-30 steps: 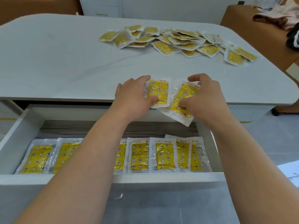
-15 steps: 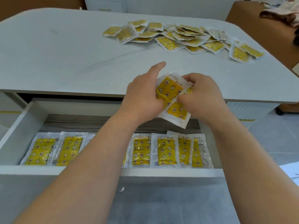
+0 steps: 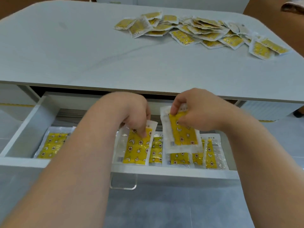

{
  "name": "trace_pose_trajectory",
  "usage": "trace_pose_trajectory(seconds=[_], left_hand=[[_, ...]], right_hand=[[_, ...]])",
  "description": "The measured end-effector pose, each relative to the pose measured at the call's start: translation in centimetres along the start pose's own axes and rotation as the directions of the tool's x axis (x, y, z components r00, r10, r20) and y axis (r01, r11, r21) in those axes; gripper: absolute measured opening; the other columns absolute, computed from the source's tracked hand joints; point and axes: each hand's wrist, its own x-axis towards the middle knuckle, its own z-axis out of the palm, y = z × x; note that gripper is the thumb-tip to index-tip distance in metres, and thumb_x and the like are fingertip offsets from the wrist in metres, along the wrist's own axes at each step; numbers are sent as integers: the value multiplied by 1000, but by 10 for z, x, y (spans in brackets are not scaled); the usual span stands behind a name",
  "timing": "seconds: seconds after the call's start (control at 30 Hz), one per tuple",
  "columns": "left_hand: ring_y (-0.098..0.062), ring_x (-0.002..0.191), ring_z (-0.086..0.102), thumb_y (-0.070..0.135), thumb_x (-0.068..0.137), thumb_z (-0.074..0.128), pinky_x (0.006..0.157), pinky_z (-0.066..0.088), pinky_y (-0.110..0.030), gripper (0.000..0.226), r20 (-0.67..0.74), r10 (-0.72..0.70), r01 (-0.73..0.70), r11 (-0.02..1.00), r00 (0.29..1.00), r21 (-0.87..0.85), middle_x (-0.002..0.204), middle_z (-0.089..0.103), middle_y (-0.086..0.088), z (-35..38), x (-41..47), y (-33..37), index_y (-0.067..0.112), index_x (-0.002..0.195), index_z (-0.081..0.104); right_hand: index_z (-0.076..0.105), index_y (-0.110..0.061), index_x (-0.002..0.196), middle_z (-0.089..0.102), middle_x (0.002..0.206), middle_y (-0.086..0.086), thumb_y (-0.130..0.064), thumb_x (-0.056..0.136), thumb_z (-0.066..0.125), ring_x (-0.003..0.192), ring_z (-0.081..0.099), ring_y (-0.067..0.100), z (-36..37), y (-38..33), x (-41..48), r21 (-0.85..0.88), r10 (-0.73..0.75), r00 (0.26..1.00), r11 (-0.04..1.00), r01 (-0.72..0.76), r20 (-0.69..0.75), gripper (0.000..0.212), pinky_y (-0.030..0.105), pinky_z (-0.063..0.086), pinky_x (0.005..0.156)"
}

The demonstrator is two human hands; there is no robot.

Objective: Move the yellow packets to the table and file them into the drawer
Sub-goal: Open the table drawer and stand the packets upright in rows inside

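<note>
yellow packets (image 3: 137, 149): one in left hand (image 3: 132, 112) pinch, one in right hand (image 3: 197, 111) pinch, over drawer (image 3: 172, 173)

In the drawer (image 3: 181, 174), the left forearm (image 3: 92, 153) covers the row between the leftmost packet (image 3: 52, 143) and the middle packet (image 3: 136, 150) held by the left hand (image 3: 131, 111), so what lies there cannot be told. The raised packet (image 3: 182, 137) in the right hand (image 3: 199, 111) hides the tops of those below it. The drawer's back is lost under the table (image 3: 82, 55), and beyond the drawer the pile (image 3: 197, 30) is blurred, its print unreadable, and the brown furniture (image 3: 271, 14) is cut by the frame.
</note>
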Motion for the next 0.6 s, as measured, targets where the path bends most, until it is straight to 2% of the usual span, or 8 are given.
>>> trace_pose_trajectory(seconds=[0.07,0.13,0.2,0.3,0.43,0.5,0.53,0.6], left_hand=[[-22,89,71,31,79,85,81,61,-39,26,9,-20,20,1000,1000,-9,96,72,2,9,12,-6,24,99,70],[-24,91,71,31,81,84,84,60,-41,31,-8,-27,27,999,1000,-44,99,71,1,15,23,-11,22,107,70],[-22,93,67,29,85,80,81,57,-34,34,-6,-41,41,998,999,-37,102,66,3,20,31,-14,19,116,68],[-20,94,59,27,90,75,78,48,-29,39,-6,-51,51,999,999,-6,104,60,2,28,42,-18,20,127,64],[-21,113,61,23,92,72,86,48,-29,43,-8,-65,65,998,998,18,128,64,1,37,57,-24,20,134,63],[-22,120,60,19,93,71,96,50,-31,43,-6,-75,75,997,997,10,134,62,0,38,62,-29,19,135,63],[-21,121,60,17,93,70,100,50,-32,42,-13,-68,68,998,998,9,135,62,0,38,64,-30,19,135,64],[-19,121,60,15,95,67,102,49,-31,40,-22,-40,41,998,999,40,135,63,4,38,66,-31,21,134,64]], right_hand=[[70,-32,97,62,101,-12,-8,88,66,71,57,3,10,-2,5,-6,3,998,1000,-3,56,26,16,44,55],[71,-30,104,61,100,-11,-6,90,65,62,50,1,18,-2,9,-28,11,995,1000,-8,97,29,12,37,48],[71,-29,109,58,93,-12,-3,91,62,56,45,1,25,-1,12,-21,25,989,1000,-23,143,33,7,30,37],[71,-28,112,54,88,-11,1,91,59,55,42,2,30,1,16,8,41,985,999,-43,166,38,7,28,33],[72,-29,106,61,86,-5,5,87,57,50,45,3,33,2,20,86,51,986,994,-65,161,41,9,30,33],[72,-31,102,64,91,-4,6,85,57,53,50,3,35,2,21,112,53,981,991,-74,186,44,11,35,38],[72,-32,101,65,98,-4,6,83,58,62,56,4,36,1,22,124,50,979,989,-76,198,44,13,42,44],[71,-34,97,64,112,-3,7,81,61,90,66,12,40,-1,25,158,56,977,983,-89,205,45,25,58,68]])
